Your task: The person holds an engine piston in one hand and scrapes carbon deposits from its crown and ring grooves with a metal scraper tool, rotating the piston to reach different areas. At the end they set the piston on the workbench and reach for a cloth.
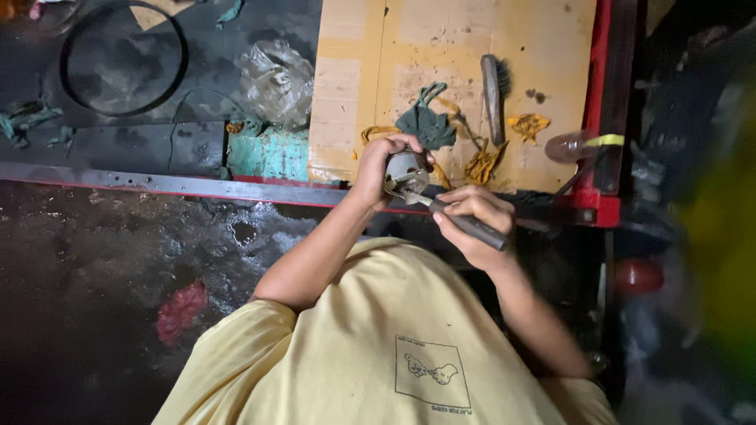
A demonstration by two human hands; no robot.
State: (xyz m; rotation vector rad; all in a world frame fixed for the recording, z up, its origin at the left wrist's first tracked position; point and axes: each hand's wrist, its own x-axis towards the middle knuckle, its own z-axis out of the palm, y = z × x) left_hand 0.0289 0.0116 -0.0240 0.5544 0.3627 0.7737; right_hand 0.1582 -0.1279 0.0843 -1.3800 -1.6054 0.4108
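At the near edge of the table (441, 47), seen from the head camera, your left hand (376, 167) is clenched around a small round metal part (405, 171), grasping it from the side with the fingers curled over its top; your right hand (472, 220) is closed on the dark handle of a screwdriver (472, 225), and its tip touches the metal part's lower rim; both hands sit just above the table's red frame (602, 102); a sheet of cardboard (512, 31) covers the table, and on it lie a green rag (425, 126) just beyond your left hand, a brush (493, 94) farther right, and yellow scraps (529, 124) beside it; a crumpled clear plastic bag (277, 79) and a black ring (124, 59) lie well to the left.
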